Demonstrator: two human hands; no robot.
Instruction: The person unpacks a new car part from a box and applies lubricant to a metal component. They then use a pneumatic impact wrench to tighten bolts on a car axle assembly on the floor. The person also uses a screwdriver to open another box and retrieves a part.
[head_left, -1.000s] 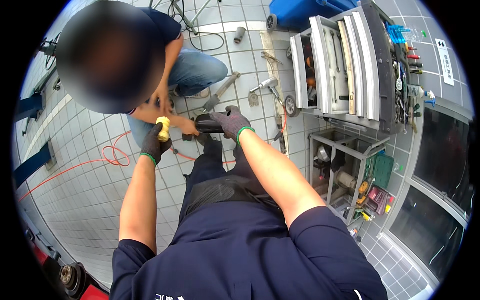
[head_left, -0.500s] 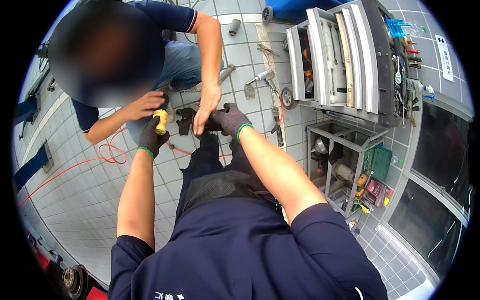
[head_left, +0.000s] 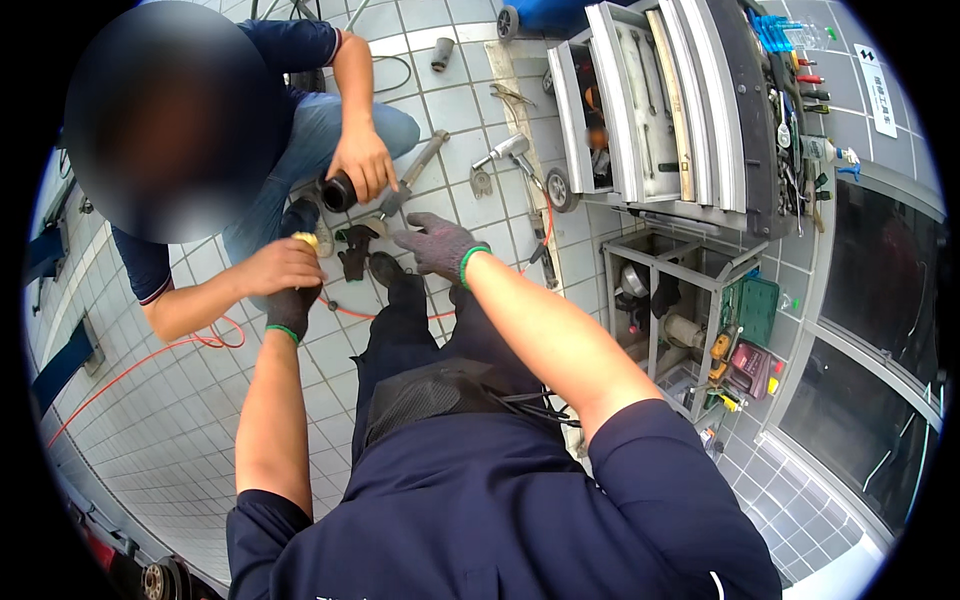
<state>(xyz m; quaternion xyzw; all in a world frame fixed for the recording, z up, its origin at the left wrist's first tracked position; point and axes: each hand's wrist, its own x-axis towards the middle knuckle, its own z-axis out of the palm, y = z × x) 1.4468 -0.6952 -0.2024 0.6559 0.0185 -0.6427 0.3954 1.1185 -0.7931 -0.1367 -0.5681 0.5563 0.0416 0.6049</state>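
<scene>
Yr L hand [head_left: 290, 308], 11 o'clock, partly under co-wkr's hand [head_left: 275, 268] at yellow part [head_left: 307, 240]; can't tell grip. Yr R hand [head_left: 438, 245], 12 o'clock, wide, empty. Black tube [head_left: 339, 194], 11 o'clock, in co-wkr's other hand [head_left: 363, 162].

A co-worker's hand [head_left: 280, 266] partly hides left hand [head_left: 291, 307] and yellow piece [head_left: 308, 240]

Dark grey gloves with green cuffs [head_left: 474, 262] cover the left hand [head_left: 291, 310] and right hand [head_left: 438, 246]. A navy short-sleeved shirt [head_left: 500, 490] fills the lower middle; above it show black mesh [head_left: 425, 405] and dark trousers [head_left: 403, 325].
</scene>
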